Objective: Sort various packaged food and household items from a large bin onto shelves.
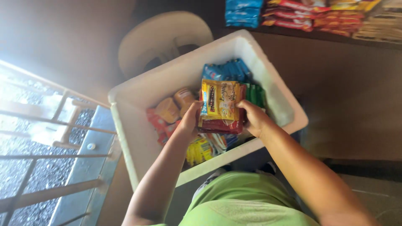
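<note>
A green shirt (247, 201) fills the bottom centre of the frame, and 2 bare forearms rise from it toward the middle. The left hand (189, 121) and the right hand (254, 118) grip a stack of flat packets (220, 108) between them, just above the centre of the frame, over the open white box (142, 96). The left fingers curl against the stack's left edge, thumb on top; the right fingers wrap its right edge, pressed together. The top packet is yellow, with dark red ones under it.

The stack is clamped only at its 2 sides, so my guess is that the lower red packets could slide out and drop among the loose goods below if either hand eases. Pushing the stack down could also crumple the orange packets (176, 104) at centre left, or the blue packets (228, 71) and green packets (255, 94) standing behind it.

The box seems to rest partly on a pale plastic chair (163, 37) at upper centre; leaning on its near rim might tip it. More packets line a shelf (318, 16) at upper right. A metal railing (50, 138) runs down the left.
</note>
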